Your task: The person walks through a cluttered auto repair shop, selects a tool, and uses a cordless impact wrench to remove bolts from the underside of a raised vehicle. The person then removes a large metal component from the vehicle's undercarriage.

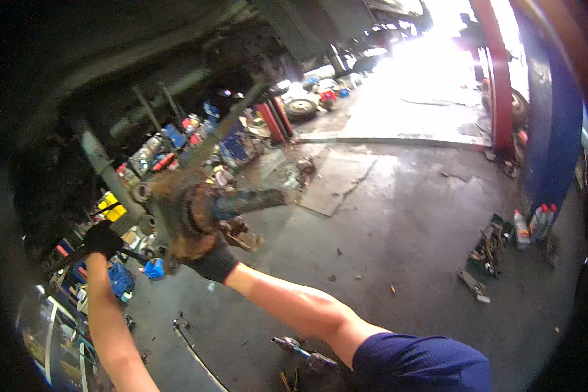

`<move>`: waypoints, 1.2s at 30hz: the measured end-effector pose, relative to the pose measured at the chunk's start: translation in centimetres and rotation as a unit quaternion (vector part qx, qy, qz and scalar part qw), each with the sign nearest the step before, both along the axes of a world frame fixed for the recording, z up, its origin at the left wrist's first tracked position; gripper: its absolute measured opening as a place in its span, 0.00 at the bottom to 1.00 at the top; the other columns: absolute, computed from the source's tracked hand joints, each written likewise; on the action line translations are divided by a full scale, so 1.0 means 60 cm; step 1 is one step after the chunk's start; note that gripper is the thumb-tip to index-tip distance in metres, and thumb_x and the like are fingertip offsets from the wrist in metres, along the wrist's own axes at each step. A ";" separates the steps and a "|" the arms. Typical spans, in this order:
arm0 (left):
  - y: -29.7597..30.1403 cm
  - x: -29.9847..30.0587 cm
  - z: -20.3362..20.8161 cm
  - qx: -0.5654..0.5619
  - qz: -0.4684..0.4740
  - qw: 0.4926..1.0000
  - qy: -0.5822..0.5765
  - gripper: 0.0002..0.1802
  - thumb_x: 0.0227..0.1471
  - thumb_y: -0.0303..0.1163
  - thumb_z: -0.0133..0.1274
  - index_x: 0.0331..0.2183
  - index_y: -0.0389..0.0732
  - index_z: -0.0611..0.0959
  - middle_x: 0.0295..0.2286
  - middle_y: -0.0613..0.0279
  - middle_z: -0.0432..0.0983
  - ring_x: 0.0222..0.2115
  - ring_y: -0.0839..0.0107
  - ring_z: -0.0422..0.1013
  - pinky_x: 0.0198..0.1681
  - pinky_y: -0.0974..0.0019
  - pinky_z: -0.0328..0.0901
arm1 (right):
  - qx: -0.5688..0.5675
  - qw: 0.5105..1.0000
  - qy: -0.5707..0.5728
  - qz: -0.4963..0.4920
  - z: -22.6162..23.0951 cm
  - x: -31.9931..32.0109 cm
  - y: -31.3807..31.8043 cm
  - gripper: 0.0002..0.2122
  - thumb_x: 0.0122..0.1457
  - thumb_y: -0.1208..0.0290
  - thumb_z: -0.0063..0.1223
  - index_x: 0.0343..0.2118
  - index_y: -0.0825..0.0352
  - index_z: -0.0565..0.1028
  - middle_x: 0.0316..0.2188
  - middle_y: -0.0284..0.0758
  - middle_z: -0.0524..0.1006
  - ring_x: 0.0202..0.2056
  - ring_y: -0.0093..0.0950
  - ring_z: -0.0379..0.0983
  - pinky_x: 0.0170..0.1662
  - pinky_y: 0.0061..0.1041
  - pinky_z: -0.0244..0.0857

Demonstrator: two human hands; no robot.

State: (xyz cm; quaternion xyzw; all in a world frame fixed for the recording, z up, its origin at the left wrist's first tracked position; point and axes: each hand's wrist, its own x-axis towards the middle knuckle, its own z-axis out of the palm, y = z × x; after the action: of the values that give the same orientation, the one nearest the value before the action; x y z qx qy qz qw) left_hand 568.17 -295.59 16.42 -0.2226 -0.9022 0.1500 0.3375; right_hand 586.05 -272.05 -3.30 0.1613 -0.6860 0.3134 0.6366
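Note:
A rusty steering knuckle (179,209) with a stub axle (255,201) pointing right hangs under the raised vehicle (170,39). My right hand (213,262), in a black glove, presses against its lower side; the fingers are hidden behind the metal. To the left, my left hand (103,239), also gloved in black, is closed around a dark rod (136,255) that runs toward the bottom of the knuckle. The rod's exact kind is too dark to make out. A bent metal bracket (245,239) sticks out below the stub axle.
A blue lift post (547,124) and a red post (496,91) stand at the right. Bottles (521,230) and a heap of metal parts (491,245) lie near them. On the floor below are a long bar (196,356) and a tool (304,353). Clutter fills the left side.

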 end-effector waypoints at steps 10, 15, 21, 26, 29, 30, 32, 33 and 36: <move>-0.021 0.196 -0.003 0.051 -0.192 0.980 0.013 0.47 0.36 0.51 0.70 0.55 0.37 0.75 0.53 0.41 0.71 0.55 0.45 0.68 0.59 0.49 0.63 | 0.014 0.996 -0.061 -0.059 -0.024 -0.015 0.004 0.16 0.59 0.65 0.51 0.47 0.67 0.75 0.48 0.45 0.75 0.52 0.46 0.69 0.56 0.44 0.64; -0.058 0.374 -0.007 0.059 -0.264 0.962 0.034 0.43 0.46 0.48 0.67 0.60 0.41 0.71 0.56 0.43 0.69 0.59 0.47 0.65 0.63 0.51 0.60 | -0.075 0.979 -0.151 0.113 -0.041 -0.057 0.008 0.20 0.60 0.64 0.51 0.53 0.66 0.72 0.54 0.45 0.72 0.58 0.47 0.64 0.62 0.47 0.56; -0.048 0.309 0.049 0.017 -0.216 0.975 0.054 0.36 0.49 0.51 0.61 0.52 0.36 0.77 0.48 0.42 0.75 0.49 0.48 0.73 0.54 0.53 0.67 | -0.140 0.926 -0.115 0.332 -0.091 -0.074 0.017 0.18 0.63 0.61 0.49 0.54 0.63 0.71 0.53 0.42 0.73 0.53 0.45 0.67 0.60 0.47 0.60; 0.026 0.132 0.078 0.086 -0.234 0.945 -0.211 0.31 0.56 0.48 0.57 0.53 0.35 0.77 0.50 0.50 0.77 0.50 0.53 0.74 0.55 0.57 0.67 | -0.186 0.921 -0.200 0.278 -0.047 -0.018 0.003 0.20 0.65 0.57 0.46 0.55 0.63 0.70 0.53 0.41 0.73 0.53 0.43 0.68 0.58 0.45 0.62; 0.089 0.051 0.099 0.379 -0.358 0.721 -0.457 0.23 0.60 0.43 0.55 0.51 0.39 0.79 0.48 0.55 0.78 0.47 0.59 0.75 0.53 0.56 0.70 | -0.239 0.887 -0.252 0.305 0.002 0.034 -0.004 0.22 0.65 0.55 0.43 0.57 0.63 0.69 0.54 0.41 0.72 0.54 0.43 0.67 0.58 0.44 0.63; 0.110 0.044 0.095 0.615 -0.324 0.462 -0.551 0.18 0.59 0.42 0.56 0.46 0.43 0.81 0.41 0.59 0.80 0.41 0.61 0.77 0.47 0.53 0.73 | -0.260 0.873 -0.264 0.317 0.019 0.048 -0.007 0.23 0.65 0.54 0.42 0.57 0.64 0.68 0.55 0.41 0.72 0.54 0.43 0.67 0.58 0.44 0.63; 0.152 0.037 0.107 0.690 -0.283 0.267 -0.610 0.12 0.58 0.41 0.58 0.39 0.44 0.82 0.31 0.62 0.78 0.32 0.63 0.77 0.42 0.56 0.74 | -0.290 0.847 -0.312 0.318 0.051 0.076 -0.014 0.24 0.65 0.53 0.40 0.58 0.64 0.67 0.55 0.41 0.72 0.55 0.43 0.67 0.58 0.44 0.63; 0.174 0.040 0.112 0.710 -0.269 0.226 -0.611 0.11 0.58 0.40 0.58 0.37 0.44 0.83 0.28 0.63 0.77 0.30 0.63 0.76 0.40 0.57 0.74 | -0.331 0.824 -0.285 0.361 0.065 0.089 -0.018 0.25 0.66 0.52 0.40 0.58 0.64 0.67 0.56 0.41 0.72 0.55 0.43 0.67 0.58 0.44 0.63; 0.199 0.070 0.115 0.733 -0.282 0.381 -0.488 0.10 0.53 0.36 0.62 0.35 0.42 0.81 0.25 0.64 0.74 0.25 0.65 0.73 0.31 0.59 0.72 | -0.398 0.774 -0.288 0.399 0.107 0.123 -0.023 0.27 0.66 0.50 0.37 0.60 0.65 0.66 0.57 0.41 0.71 0.56 0.43 0.67 0.58 0.43 0.64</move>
State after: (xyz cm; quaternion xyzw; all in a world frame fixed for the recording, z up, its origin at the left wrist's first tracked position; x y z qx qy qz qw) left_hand 572.37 -283.64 23.33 -0.1647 -0.5560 -0.8078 -0.1060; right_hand 593.44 -273.42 3.14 0.0552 -0.5253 0.8163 0.2339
